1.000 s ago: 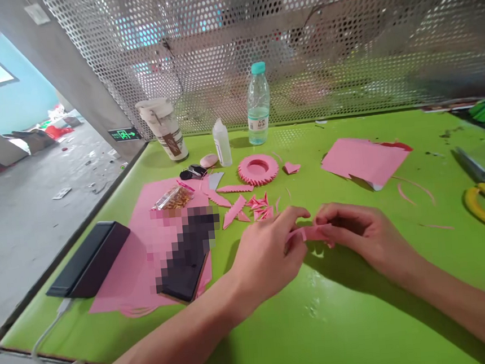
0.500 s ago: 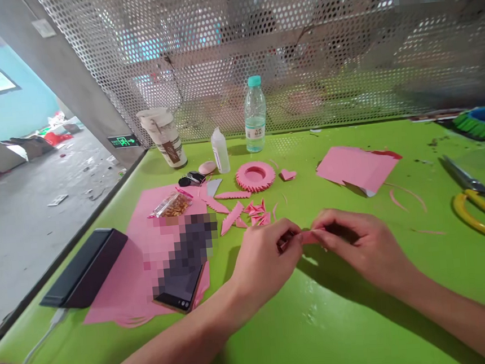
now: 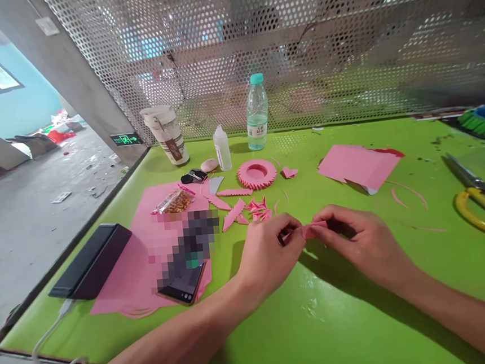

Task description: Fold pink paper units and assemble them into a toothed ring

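Observation:
Between both hands is a small strip of pink paper (image 3: pixel 309 231), partly hidden by the fingers. My left hand (image 3: pixel 272 252) pinches its left end with thumb and forefinger. At its right end, the thumb and fingers of my right hand (image 3: pixel 360 241) are closed on it. Just beyond my left hand lie several small folded pink paper pieces (image 3: pixel 258 208) and toothed pink paper strips (image 3: pixel 234 214). Farther back sit a round pink paper ring with a notched edge (image 3: pixel 257 174) and a small pink paper heart (image 3: pixel 289 172).
Pink sheets (image 3: pixel 141 259) lie at left under a phone (image 3: pixel 183 283) and snack packet (image 3: pixel 175 201), beside a black stand (image 3: pixel 90 263). Behind stand a paper cup (image 3: pixel 166 135), glue bottle (image 3: pixel 222 148) and water bottle (image 3: pixel 257 115). At right are folded pink paper (image 3: pixel 358 166) and yellow-handled scissors (image 3: pixel 483 215).
The view has shifted slightly. Both hands keep hold of the pink strip, and a little more of it shows by the right fingers.

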The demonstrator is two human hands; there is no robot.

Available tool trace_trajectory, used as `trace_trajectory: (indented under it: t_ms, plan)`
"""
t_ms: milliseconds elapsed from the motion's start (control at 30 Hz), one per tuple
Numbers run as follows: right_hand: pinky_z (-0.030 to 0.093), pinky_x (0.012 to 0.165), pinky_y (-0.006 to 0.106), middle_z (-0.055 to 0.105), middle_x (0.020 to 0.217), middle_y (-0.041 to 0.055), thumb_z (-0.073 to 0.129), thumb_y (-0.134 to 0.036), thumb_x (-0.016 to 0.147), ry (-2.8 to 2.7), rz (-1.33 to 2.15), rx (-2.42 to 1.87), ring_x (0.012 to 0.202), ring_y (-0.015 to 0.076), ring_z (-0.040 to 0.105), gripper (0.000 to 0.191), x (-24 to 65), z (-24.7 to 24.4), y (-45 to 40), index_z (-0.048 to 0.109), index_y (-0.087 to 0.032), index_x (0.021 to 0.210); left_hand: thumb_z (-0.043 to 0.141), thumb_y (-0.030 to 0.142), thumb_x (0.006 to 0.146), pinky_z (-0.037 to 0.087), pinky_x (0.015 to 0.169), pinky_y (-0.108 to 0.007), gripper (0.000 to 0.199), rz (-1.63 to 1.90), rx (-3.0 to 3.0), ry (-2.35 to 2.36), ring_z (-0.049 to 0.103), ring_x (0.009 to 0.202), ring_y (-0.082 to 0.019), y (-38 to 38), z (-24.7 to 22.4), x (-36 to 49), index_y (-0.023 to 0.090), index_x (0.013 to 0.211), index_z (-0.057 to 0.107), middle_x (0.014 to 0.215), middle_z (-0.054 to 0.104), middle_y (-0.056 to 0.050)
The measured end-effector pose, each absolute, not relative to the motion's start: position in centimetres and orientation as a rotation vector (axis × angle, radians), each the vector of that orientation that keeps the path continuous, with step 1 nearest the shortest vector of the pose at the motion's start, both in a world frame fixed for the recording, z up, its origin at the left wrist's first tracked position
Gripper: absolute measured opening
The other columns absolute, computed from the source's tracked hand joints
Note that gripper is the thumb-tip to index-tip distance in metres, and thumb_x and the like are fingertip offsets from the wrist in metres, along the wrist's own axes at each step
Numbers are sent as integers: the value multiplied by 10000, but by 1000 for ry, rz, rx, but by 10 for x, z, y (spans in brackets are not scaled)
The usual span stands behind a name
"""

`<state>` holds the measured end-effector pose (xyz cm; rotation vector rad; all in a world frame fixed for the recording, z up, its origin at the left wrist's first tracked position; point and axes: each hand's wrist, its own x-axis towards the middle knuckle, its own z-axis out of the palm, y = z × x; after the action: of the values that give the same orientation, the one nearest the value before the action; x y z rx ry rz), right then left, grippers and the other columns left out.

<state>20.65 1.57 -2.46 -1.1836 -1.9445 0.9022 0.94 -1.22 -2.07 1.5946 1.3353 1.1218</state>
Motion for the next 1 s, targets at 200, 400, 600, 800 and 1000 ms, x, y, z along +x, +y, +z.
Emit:
trace_trajectory:
  t_ms: [200,400,600,800,1000]
  plan:
    - [482,620,276,743,802,14,725,-458,989,-1958,845,-1203,710,190,647,242,208,-26,15,757,-229,917,648,188,875,409,552,-227,120,1123,1576,1311,561,558,-102,-12,-22,10,180,775,714,614,662,32]
    - [516,623,292,746,784,12,728,-458,967,-1942,795,-1210,702,200,675,228,207,-24,14,745,-241,899,638,212,866,433,532,-224,120,1120,1526,1297,600,556,-114,-10,-25,10,187,769,703,608,657,27]
    - [528,626,301,768,803,14,732,-448,953,-1949,738,-1210,709,205,693,210,206,-23,14,753,-245,902,615,206,860,463,524,-218,122,1109,1472,1267,651,578,-129,-9,-24,9,189,762,685,615,648,24]
    - [547,641,313,776,820,29,735,-457,951,-1934,740,-1216,729,217,709,225,206,-25,14,758,-235,917,627,210,862,482,517,-214,115,1091,1455,1254,659,578,-129,-9,-22,8,187,764,682,618,643,23]
    - [545,632,303,773,813,29,738,-452,946,-1936,728,-1210,713,213,704,214,205,-24,14,758,-242,912,631,192,847,488,513,-211,94,1103,1426,1214,658,571,-125,-9,-23,8,183,768,681,622,643,25]
